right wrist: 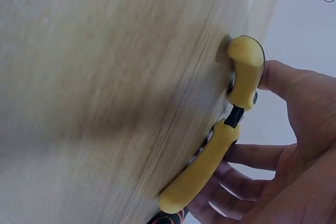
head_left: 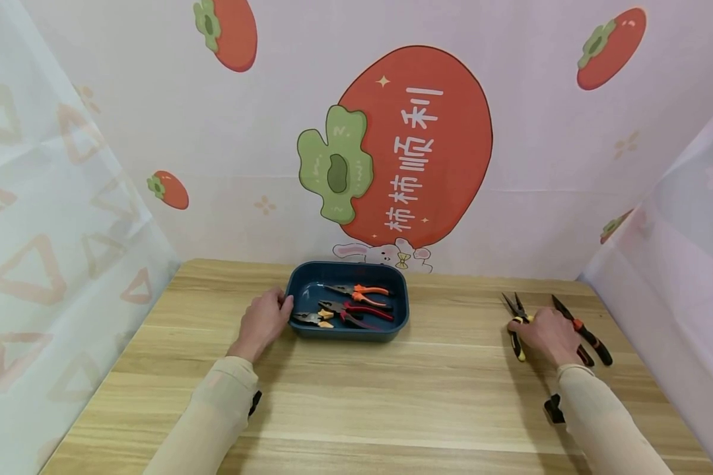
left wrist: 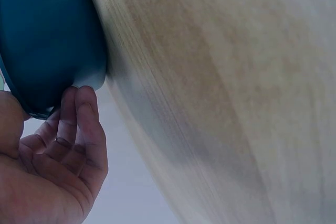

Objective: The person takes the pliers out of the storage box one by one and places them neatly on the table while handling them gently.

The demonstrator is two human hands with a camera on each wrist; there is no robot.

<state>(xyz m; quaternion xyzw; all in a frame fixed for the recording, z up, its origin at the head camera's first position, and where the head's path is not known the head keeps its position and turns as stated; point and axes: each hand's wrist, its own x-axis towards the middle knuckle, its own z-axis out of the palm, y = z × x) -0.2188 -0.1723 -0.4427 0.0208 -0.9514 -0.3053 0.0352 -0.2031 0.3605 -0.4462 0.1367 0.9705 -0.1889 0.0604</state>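
At the left end of the dark blue tray [head_left: 347,335], my left hand [head_left: 264,323] pinches the wall, thumb at the rim and fingers along the outside. The left wrist view shows the curled fingers against the tray's side [left wrist: 50,35]. Inside the tray lie pliers with orange handles [head_left: 373,290], red-handled pliers [head_left: 371,310] and small pliers with yellow handles [head_left: 323,315]. Over on the right, my right hand [head_left: 549,333] grips long-nose pliers [right wrist: 199,171] by their spread yellow-and-black handles, thumb on one and fingers on the other. Their jaws stand apart, pointing away.
Another pair of long-nose pliers [head_left: 593,338] with black-and-orange handles lies just right of my right hand, partly covered by it. The wooden table [head_left: 422,396] meets a printed cloth backdrop [head_left: 523,231] at its far edge, with cloth sides left and right.
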